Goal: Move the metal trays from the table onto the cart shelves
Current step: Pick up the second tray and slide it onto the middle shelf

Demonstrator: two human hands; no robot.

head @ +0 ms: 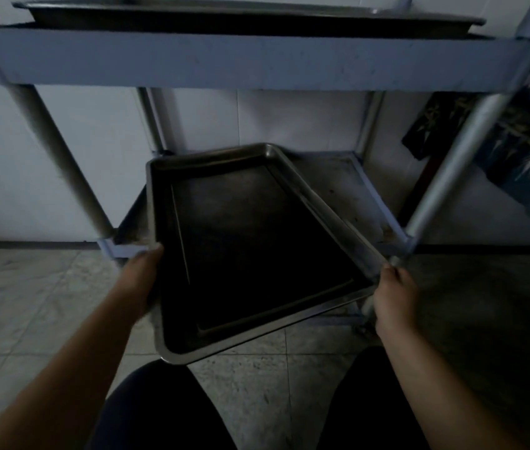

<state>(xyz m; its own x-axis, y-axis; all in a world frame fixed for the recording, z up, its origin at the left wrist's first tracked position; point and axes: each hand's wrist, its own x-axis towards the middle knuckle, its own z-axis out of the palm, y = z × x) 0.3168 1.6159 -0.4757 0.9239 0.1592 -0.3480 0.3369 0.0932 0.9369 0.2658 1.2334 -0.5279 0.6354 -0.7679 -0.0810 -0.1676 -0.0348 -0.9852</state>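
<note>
One head-worn view looks forward and steeply down from close range, low in front of a cart (257, 63). The upper shelf edge crosses the top of the frame at near eye level, and the lower shelf (338, 186) lies ahead and below. The tiled floor (30, 303) fills the near ground, with both forearms reaching in from the bottom corners. Wide-angle bending curves the cart's posts outward.

Metal trays: two. One tray (250, 248) is at the cart's lower shelf (348, 190); one tray (240, 14) lies on the cart's upper shelf (257, 60). Cart shelves visible: two. Hands: two.
</note>
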